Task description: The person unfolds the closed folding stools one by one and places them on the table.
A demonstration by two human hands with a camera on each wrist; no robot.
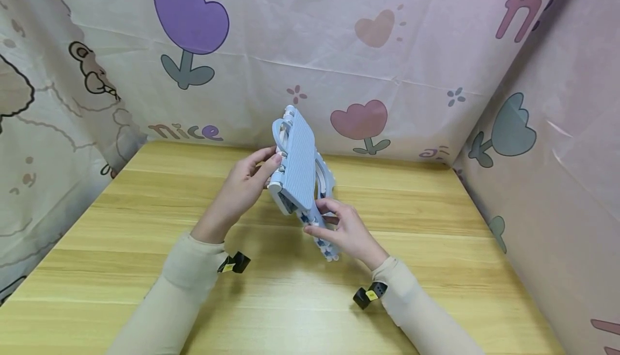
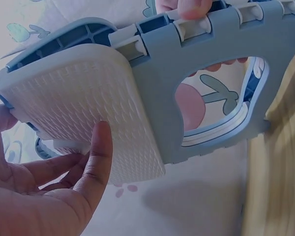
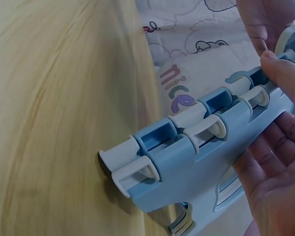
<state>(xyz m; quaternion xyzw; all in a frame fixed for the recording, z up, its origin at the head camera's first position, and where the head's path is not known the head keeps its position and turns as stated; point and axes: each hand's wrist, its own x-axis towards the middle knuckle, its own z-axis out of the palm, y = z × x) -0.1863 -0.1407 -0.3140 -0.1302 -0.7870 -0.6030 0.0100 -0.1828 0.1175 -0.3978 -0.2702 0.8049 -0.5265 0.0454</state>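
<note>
A light blue and white folding stool (image 1: 300, 164), partly folded, is held tilted over the table between both hands. My left hand (image 1: 242, 188) grips the ribbed panel near its carry handle. In the left wrist view, the fingers (image 2: 99, 152) lie against the panel's white textured face (image 2: 88, 103). Lower down, my right hand (image 1: 349, 231) holds the hinged leg section (image 3: 187, 152). Its thumb (image 3: 280, 69) presses on the hinge row, and its fingers reach into the leg's oval opening. A lower corner of the leg section is close to the tabletop; whether it touches, I cannot tell.
The wood-grain table (image 1: 402, 301) extends around the hands. Behind it hangs a pale cloth (image 1: 290, 32) printed with flowers and letters, with more printed cloth on the left and right sides. Small black devices (image 1: 237, 262) are strapped to both sleeved wrists.
</note>
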